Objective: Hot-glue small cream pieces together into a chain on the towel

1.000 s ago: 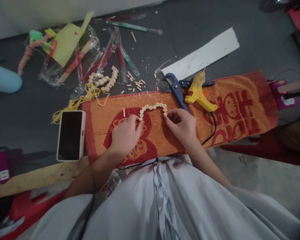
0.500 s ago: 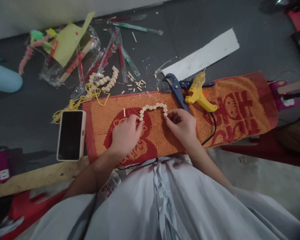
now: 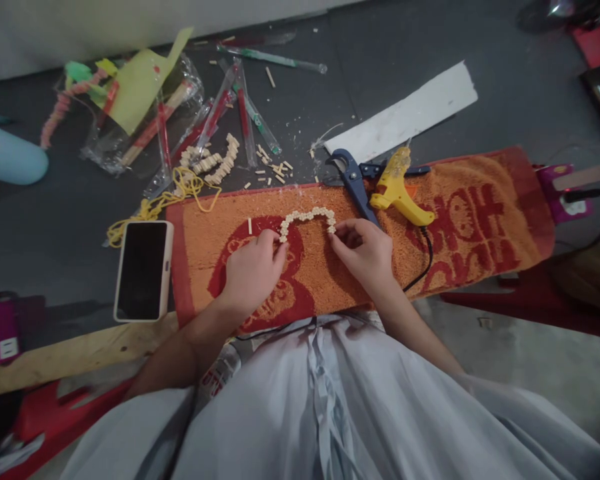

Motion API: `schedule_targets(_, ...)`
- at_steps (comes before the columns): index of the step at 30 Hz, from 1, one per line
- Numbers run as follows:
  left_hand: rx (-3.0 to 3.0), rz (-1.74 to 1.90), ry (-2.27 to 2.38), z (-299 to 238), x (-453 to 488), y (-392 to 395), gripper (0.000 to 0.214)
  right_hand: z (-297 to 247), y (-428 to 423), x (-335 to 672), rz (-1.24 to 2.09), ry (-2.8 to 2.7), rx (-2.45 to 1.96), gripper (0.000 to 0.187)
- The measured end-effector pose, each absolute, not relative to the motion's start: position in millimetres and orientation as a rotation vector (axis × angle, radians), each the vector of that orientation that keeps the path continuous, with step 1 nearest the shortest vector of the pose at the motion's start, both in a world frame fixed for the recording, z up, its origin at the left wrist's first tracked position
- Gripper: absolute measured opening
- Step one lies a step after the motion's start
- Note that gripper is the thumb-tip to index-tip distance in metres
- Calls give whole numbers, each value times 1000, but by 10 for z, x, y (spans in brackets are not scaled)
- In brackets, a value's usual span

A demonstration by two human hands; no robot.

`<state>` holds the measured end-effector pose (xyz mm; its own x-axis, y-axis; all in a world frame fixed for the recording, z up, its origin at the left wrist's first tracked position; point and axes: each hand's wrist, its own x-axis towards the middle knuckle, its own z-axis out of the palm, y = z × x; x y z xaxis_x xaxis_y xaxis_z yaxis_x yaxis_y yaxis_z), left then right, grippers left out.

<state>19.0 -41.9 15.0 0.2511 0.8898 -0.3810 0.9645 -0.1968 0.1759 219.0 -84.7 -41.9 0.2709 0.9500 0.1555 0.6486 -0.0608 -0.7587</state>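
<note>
An arch-shaped strip of small pale wooden stick pieces (image 3: 307,215) spans the space between my two hands over an orange and red towel (image 3: 200,247). My left hand (image 3: 253,270) pinches its left end between thumb and fingers. At the right end, my right hand (image 3: 364,252) is closed the same way, thumb against the curled fingers. One loose short stick (image 3: 250,226) lies on the towel above my left hand. A yellow glue gun (image 3: 403,190) and a blue-handled cutter (image 3: 355,183) rest on the towel beyond my right hand.
A phone (image 3: 143,270) lies at the towel's left edge, near tangled yellow string (image 3: 145,212). Behind are more joined stick pieces (image 3: 223,163), loose cut bits (image 3: 279,172) and plastic-wrapped sticks (image 3: 243,117). A white board strip (image 3: 405,110) sits at the back, a blue bottle (image 3: 13,155) far left.
Both hands keep hold of the arch's ends with almost no movement. The whole view has shifted very slightly.
</note>
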Motion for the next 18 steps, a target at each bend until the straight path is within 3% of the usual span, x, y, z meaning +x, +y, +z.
schedule_targets(18,2183,-285,1691,123,188,-425,28,-421,-845,2189,506,-1472,-1781,9)
